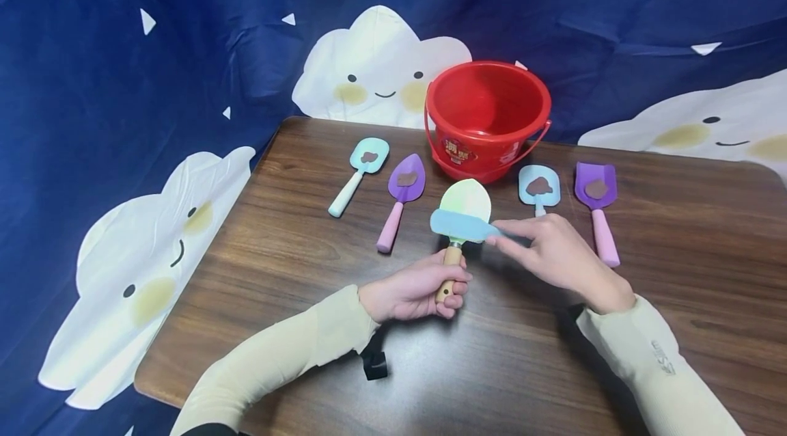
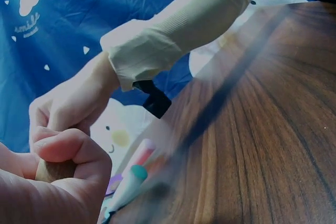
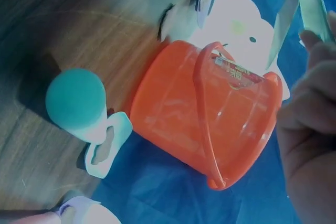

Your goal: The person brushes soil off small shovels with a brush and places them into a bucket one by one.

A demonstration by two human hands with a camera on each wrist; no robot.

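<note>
My left hand (image 1: 424,289) grips the wooden handle of a hand trowel (image 1: 468,195), its pale green and white blade pointing away. In the left wrist view, curled fingers wrap the handle end. My right hand (image 1: 556,255) pinches one end of a flat, rounded light-blue piece (image 1: 458,225), which lies across the lower blade. Whether it is cloth or something stiffer, I cannot tell. In the right wrist view, a pale green strip (image 3: 315,11) shows at the fingertips. Just beyond the right hand is a light-blue trowel (image 1: 546,180), its handle mostly hidden.
A red bucket (image 1: 482,157) stands behind the trowel. To the left lie a mint trowel (image 1: 382,148) and a pointed purple trowel (image 1: 413,166); a square purple trowel (image 1: 605,231) lies at right. These and the light-blue one bear brown patches. Blue fabric hangs behind the wooden table (image 1: 264,251).
</note>
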